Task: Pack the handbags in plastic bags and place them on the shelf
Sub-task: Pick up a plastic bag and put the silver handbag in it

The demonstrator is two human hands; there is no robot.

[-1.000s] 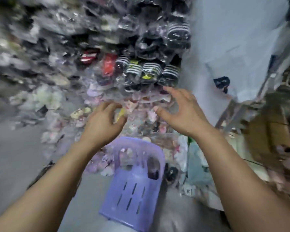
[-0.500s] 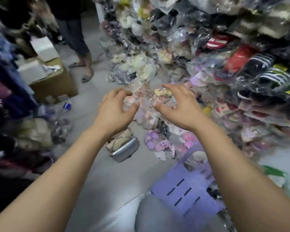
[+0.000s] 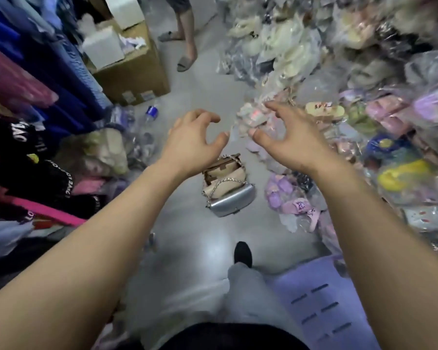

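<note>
A small heap of handbags lies on the grey floor: a silver bag (image 3: pixel 232 202) in front, a beige one with a chain strap (image 3: pixel 225 181) on it, and a brown one (image 3: pixel 223 161) behind. My left hand (image 3: pixel 192 142) hovers just above them, fingers loosely curled, holding nothing. My right hand (image 3: pixel 286 140) hangs to the right at the same height, fingers spread and bent, empty. A clear plastic packet (image 3: pixel 253 117) in the pile shows behind its fingertips; whether they touch it I cannot tell.
A tall pile of bagged slippers (image 3: pixel 364 97) fills the right side. Clothes (image 3: pixel 36 97) hang on the left. A cardboard box (image 3: pixel 134 72) and a water bottle (image 3: pixel 149 114) sit ahead, with a person's legs (image 3: pixel 185 34) beyond. A purple stool (image 3: pixel 321 304) stands by my right leg.
My view swung left and down, from the slipper wall to the floor. Both hands came away from the pile and now hover over the handbags.
</note>
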